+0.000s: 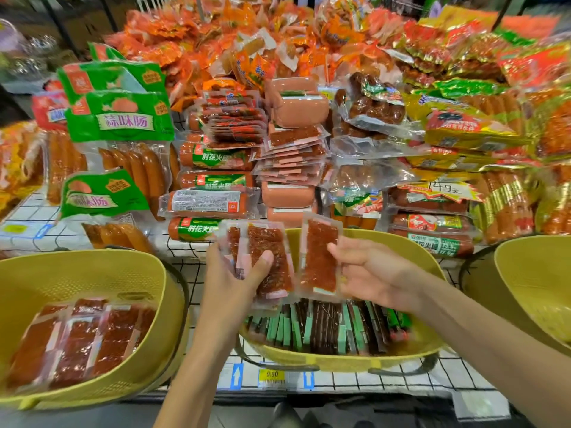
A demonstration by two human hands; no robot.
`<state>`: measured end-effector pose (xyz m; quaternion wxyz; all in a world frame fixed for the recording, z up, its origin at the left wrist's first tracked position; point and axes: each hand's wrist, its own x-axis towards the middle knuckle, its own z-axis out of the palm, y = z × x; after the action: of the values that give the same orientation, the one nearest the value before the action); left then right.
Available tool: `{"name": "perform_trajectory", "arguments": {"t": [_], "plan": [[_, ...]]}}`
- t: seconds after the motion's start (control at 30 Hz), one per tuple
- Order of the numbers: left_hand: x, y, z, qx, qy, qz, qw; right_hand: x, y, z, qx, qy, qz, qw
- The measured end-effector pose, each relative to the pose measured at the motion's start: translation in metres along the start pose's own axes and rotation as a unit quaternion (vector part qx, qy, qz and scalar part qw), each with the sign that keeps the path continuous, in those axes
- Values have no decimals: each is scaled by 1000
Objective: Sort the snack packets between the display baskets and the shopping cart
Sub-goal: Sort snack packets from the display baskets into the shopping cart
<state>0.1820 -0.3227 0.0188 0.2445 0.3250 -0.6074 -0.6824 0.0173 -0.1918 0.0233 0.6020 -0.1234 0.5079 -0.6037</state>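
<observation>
The left hand (234,276) grips a stack of red packets (270,257), thumb across the front; the right hand (367,273) pinches a single packet (319,261) by its edge — both over the middle basket (340,362) at the front edge of the table (417,378). Sausage packs (213,180) crowd just behind.

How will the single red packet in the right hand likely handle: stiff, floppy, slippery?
Probably fairly stiff: the red packet stands upright, pinched at one edge by the right hand. Likely light, as fingertips suffice. Its glossy film may slip.
</observation>
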Motion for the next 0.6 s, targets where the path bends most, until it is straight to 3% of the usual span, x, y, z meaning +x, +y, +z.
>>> {"name": "perform_trajectory", "arguments": {"t": [0.17, 0.33, 0.6], "plan": [[-12, 1, 38, 81, -63, 73, 992, 2, 26, 32, 15, 13, -45, 999], [-18, 5, 32, 147, -121, 90, 977, -6, 30, 21, 87, -53, -18, 995], [-24, 20, 27, 95, -168, 74, 978, -16, 32, 8, 130, -111, -26, 985]]}}
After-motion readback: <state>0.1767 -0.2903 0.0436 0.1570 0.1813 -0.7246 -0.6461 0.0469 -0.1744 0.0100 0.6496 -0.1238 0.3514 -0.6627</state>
